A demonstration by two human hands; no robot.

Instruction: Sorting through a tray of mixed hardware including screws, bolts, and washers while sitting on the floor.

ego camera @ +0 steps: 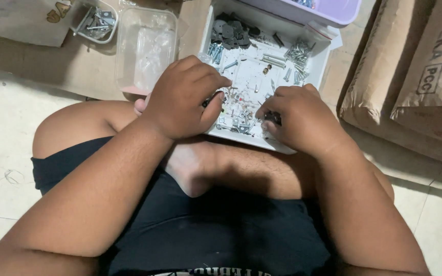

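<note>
2 paper sacks [410, 66] lie on the tiled floor at right, brown, stacked side by side. White square tray [319, 76] sits on the floor ahead of the crossed legs, scattered with small hardware. Clear plastic tub [147, 46] just left of the tray; lilac bin [333, 13] overlaps the tray's far edge. Left hand [182, 97] curled over the tray's near-left part, fingers bent, pinching a small dark part [212, 98]. Right hand [303, 115] curled at the near edge, fingertips closed on a small black piece [273, 118]. Black washers [231, 31] heaped far-left in the tray; silver bolts [296, 53] far-right.
</note>
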